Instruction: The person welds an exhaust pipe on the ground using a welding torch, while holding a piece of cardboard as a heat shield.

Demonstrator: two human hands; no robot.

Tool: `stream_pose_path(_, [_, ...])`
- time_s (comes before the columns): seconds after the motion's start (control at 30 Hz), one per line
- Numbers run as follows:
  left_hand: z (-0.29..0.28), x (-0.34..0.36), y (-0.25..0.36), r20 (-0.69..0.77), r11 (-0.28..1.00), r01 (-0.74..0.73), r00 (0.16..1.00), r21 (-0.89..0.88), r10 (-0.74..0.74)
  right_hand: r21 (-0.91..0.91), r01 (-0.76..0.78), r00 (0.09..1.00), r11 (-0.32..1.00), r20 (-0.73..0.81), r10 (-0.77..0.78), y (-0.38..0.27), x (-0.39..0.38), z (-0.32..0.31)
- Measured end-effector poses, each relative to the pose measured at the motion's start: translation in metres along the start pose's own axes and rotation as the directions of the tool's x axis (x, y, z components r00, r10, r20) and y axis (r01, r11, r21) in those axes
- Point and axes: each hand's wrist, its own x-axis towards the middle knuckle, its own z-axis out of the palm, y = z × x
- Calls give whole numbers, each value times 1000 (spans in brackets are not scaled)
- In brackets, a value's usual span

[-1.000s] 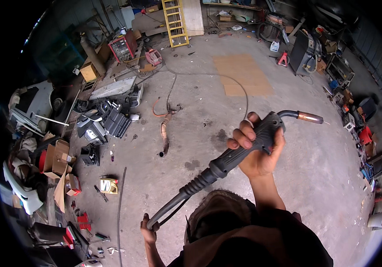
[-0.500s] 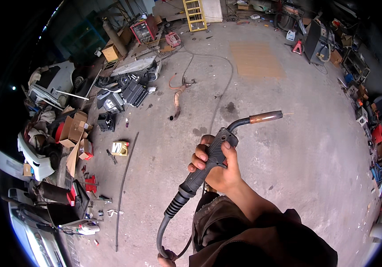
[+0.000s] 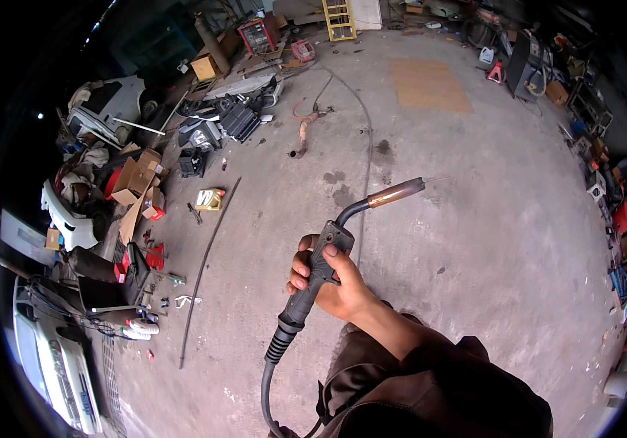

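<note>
My right hand [image 3: 335,285] is wrapped round the black handle of a MIG welding torch [image 3: 304,292], its fingers curled over the left side and its thumb lying along the top. The torch is held up at a slant over the floor. Its bent neck leads to a copper-coloured nozzle [image 3: 397,193] directed to the right, with a thin wire poking out of the tip. From the ribbed lower end, a dark cable [image 3: 266,390] curves down to the lower edge of the picture. My left hand is out of view.
A rusty exhaust pipe piece [image 3: 303,135] lies ahead on the concrete floor, near a trailing cable [image 3: 366,139]. At left are a long dark rod [image 3: 211,270], an oil jug [image 3: 210,198] and cardboard boxes [image 3: 137,179]. Farther off stand a red welding machine [image 3: 257,36] and a yellow ladder [image 3: 339,18].
My right hand and the torch have moved a little left and the torch is slightly lower-left in view. The left hand, which was on the cable, has dropped out of view. The whole view has shifted.
</note>
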Motion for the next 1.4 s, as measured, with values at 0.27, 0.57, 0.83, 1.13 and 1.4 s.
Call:
stream_pose_path(0.27, [-124, -65, -122, 44, 994, 36, 999, -105, -32, 22, -126, 987, 992, -95, 128, 101, -156, 50])
stream_pose_path(0.57, [-218, -163, -287, 319, 852, 72, 941, -519, 114, 0, -134, 887, 991, 446, 120, 98, -273, 173])
stream_pose_path(0.83, [-91, -202, -310, 79, 999, -32, 996, 11, 31, -37, -19, 766, 999, 642, 38, -16, -407, 222])
stream_pose_path(1.13, [-6, -232, -391, 296, 978, 55, 948, 200, -114, -146, 151, 819, 978, 573, -41, -152, -530, 208])
stream_pose_path(1.4, [119, -287, -331, 570, 832, -299, 821, 467, -25, -151, 22, 938, 988, 344, 32, -240, -579, 178])
